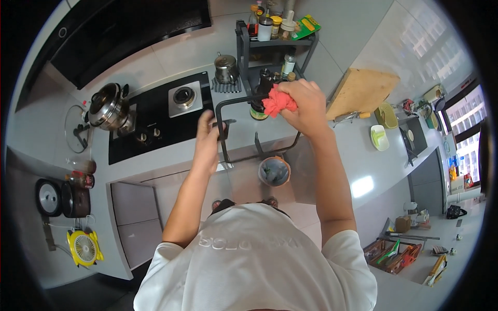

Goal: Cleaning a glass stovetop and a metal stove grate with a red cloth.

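In the head view, a black square pan support (242, 99) from a gas hob is raised in front of me, above the counter's front edge. My left hand (208, 138) grips it by its left side, near one of the inward prongs. A crumpled red cloth (278, 100) is bunched in my right hand (308, 105), against the far bar of the support. To the left lies the black glass gas hob (155, 112). Its right burner (183, 96) sits bare in a square metal plate. A steel pot with a lid (109, 107) stands over the left burner.
Beyond my hands stands a dark two-tier rack (276, 42) with bottles and jars. A small steel pot (226, 69) is beside it. A wooden cutting board (362, 91) leans at the right, before the sink (414, 136). On the floor is a waste bin (274, 171).
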Action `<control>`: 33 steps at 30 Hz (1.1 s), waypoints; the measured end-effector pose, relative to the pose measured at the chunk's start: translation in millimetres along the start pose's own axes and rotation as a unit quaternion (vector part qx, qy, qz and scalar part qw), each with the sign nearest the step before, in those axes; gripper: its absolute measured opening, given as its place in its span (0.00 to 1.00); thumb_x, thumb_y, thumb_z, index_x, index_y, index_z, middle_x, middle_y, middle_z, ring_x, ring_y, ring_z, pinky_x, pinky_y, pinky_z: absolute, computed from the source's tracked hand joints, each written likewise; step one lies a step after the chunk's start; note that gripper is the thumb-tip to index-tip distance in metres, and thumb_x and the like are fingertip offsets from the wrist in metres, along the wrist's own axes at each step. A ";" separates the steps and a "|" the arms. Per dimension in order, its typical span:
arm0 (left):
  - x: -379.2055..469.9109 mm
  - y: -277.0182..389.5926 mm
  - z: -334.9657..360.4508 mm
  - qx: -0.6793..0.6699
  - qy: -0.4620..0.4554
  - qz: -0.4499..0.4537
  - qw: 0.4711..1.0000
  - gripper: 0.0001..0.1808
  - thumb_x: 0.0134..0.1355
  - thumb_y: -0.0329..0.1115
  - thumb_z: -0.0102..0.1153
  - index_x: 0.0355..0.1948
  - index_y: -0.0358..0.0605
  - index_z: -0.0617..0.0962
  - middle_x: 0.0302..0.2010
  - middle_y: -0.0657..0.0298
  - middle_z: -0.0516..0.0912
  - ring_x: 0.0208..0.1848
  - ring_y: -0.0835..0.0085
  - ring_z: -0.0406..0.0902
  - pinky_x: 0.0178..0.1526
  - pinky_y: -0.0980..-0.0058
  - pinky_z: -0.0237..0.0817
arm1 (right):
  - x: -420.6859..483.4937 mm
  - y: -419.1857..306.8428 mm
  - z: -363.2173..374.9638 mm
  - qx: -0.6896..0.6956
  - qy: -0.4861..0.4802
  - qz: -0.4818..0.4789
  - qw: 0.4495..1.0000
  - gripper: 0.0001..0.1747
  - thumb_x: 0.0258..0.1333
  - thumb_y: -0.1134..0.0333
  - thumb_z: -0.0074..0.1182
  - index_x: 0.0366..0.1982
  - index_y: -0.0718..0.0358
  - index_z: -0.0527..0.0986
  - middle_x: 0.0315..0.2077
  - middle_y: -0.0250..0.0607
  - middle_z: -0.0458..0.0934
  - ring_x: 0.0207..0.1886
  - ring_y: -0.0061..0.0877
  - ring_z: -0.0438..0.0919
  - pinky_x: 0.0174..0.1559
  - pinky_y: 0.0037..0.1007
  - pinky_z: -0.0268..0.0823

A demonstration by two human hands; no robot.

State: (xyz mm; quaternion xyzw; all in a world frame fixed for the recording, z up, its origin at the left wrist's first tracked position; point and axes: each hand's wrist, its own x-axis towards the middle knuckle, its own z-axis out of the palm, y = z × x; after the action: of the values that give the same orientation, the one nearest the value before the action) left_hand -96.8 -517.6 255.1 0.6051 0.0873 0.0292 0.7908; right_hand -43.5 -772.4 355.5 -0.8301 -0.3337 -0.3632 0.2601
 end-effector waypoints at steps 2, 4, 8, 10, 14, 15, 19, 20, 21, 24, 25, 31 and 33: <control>2.7 12.0 8.7 0.039 0.088 0.124 0.988 0.24 0.72 0.30 0.48 0.69 0.44 0.69 0.59 0.57 0.79 0.63 0.67 0.73 0.65 0.67 0.63 | 1.2 -3.3 -4.1 -0.006 -0.034 0.021 0.999 0.23 0.32 0.71 0.71 0.39 0.54 0.83 0.35 0.30 0.85 0.38 0.31 0.80 0.44 0.35 0.69; -5.2 51.4 16.7 0.277 0.037 0.369 0.887 0.17 0.73 0.35 0.53 0.58 0.38 0.79 0.57 0.50 0.81 0.61 0.59 0.77 0.64 0.64 0.65 | -0.7 -2.2 -1.5 -0.002 -0.034 0.017 0.999 0.23 0.32 0.71 0.71 0.39 0.54 0.82 0.34 0.30 0.85 0.37 0.31 0.80 0.43 0.35 0.69; -8.9 83.8 38.0 0.473 -0.050 0.434 0.765 0.17 0.62 0.36 0.65 0.49 0.38 0.82 0.44 0.54 0.84 0.44 0.55 0.81 0.46 0.63 0.73 | 0.6 -12.7 5.3 0.010 -0.062 0.010 0.998 0.23 0.34 0.73 0.69 0.40 0.56 0.81 0.36 0.33 0.85 0.36 0.35 0.80 0.40 0.35 0.69; -0.1 87.5 39.8 0.485 -0.079 0.334 0.804 0.14 0.59 0.38 0.68 0.43 0.41 0.85 0.34 0.57 0.84 0.33 0.57 0.81 0.37 0.63 0.72 | 0.4 -16.4 6.6 0.023 -0.061 0.012 0.998 0.23 0.35 0.73 0.69 0.41 0.56 0.82 0.36 0.33 0.85 0.36 0.35 0.80 0.40 0.34 0.69; -6.3 98.6 42.9 0.440 -0.063 0.268 0.855 0.11 0.58 0.39 0.71 0.36 0.43 0.87 0.23 0.58 0.82 0.24 0.62 0.77 0.30 0.67 0.68 | -3.1 -21.5 4.8 0.018 -0.063 0.017 0.998 0.22 0.34 0.72 0.70 0.40 0.55 0.83 0.35 0.33 0.85 0.38 0.34 0.81 0.43 0.35 0.71; -6.7 96.8 39.6 0.440 -0.063 0.268 0.855 0.11 0.58 0.39 0.71 0.36 0.43 0.87 0.23 0.58 0.82 0.24 0.62 0.77 0.30 0.67 0.68 | -4.1 -16.4 2.3 0.018 -0.063 0.017 0.998 0.22 0.34 0.72 0.70 0.40 0.55 0.83 0.35 0.33 0.85 0.38 0.34 0.81 0.43 0.35 0.71; -8.1 88.0 33.1 0.363 -0.053 0.171 0.914 0.11 0.61 0.38 0.71 0.37 0.41 0.87 0.21 0.59 0.81 0.21 0.75 0.71 0.28 0.75 0.64 | -9.4 4.1 1.9 0.016 -0.025 0.007 1.000 0.23 0.35 0.74 0.67 0.41 0.57 0.82 0.36 0.36 0.85 0.40 0.37 0.81 0.50 0.37 0.72; -6.8 84.8 35.0 0.349 -0.054 0.188 0.916 0.11 0.61 0.38 0.70 0.37 0.41 0.87 0.20 0.60 0.81 0.21 0.77 0.70 0.29 0.75 0.65 | -10.4 3.2 3.5 0.034 -0.015 0.014 0.999 0.23 0.35 0.74 0.67 0.41 0.57 0.82 0.36 0.36 0.85 0.41 0.37 0.81 0.52 0.38 0.72; -9.3 80.4 36.0 0.336 -0.053 0.202 0.918 0.11 0.61 0.37 0.70 0.38 0.40 0.87 0.20 0.61 0.80 0.21 0.78 0.70 0.29 0.76 0.65 | -10.6 -9.8 8.8 0.034 -0.016 0.019 0.999 0.23 0.35 0.74 0.67 0.41 0.57 0.82 0.36 0.36 0.85 0.41 0.37 0.81 0.52 0.38 0.72; -11.3 74.3 38.7 0.280 -0.072 0.189 0.939 0.10 0.62 0.35 0.69 0.38 0.38 0.87 0.21 0.61 0.81 0.22 0.80 0.69 0.29 0.77 0.64 | -5.7 -34.3 22.3 0.033 0.038 -0.031 0.998 0.22 0.34 0.73 0.67 0.40 0.57 0.81 0.37 0.33 0.83 0.46 0.36 0.80 0.58 0.44 0.68; -13.9 75.9 37.2 0.282 -0.076 0.188 0.938 0.10 0.62 0.35 0.69 0.38 0.38 0.87 0.21 0.61 0.81 0.22 0.80 0.69 0.29 0.77 0.64 | -5.3 -28.9 16.5 0.031 0.040 -0.026 0.998 0.22 0.34 0.73 0.67 0.40 0.57 0.81 0.37 0.33 0.83 0.46 0.36 0.80 0.58 0.44 0.68; -26.3 91.6 42.0 0.355 -0.071 0.181 0.914 0.10 0.63 0.34 0.68 0.38 0.36 0.87 0.22 0.62 0.82 0.24 0.82 0.70 0.30 0.80 0.64 | -10.5 -18.1 8.2 -0.011 0.036 -0.024 0.999 0.20 0.36 0.69 0.68 0.38 0.55 0.81 0.36 0.32 0.83 0.46 0.34 0.80 0.60 0.44 0.67; -23.3 87.0 43.1 0.325 -0.079 0.180 0.925 0.11 0.63 0.34 0.69 0.39 0.36 0.87 0.23 0.64 0.82 0.24 0.83 0.69 0.30 0.80 0.63 | -12.6 -28.7 22.4 0.053 0.070 -0.028 0.996 0.18 0.37 0.69 0.68 0.37 0.55 0.81 0.36 0.32 0.83 0.47 0.34 0.80 0.60 0.44 0.66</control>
State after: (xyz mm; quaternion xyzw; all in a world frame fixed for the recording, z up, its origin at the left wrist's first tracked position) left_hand -107.1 -539.0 352.0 0.8348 -0.0810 0.0932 0.5364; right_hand -61.7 -743.5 337.7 -0.7779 -0.3568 -0.4093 0.3162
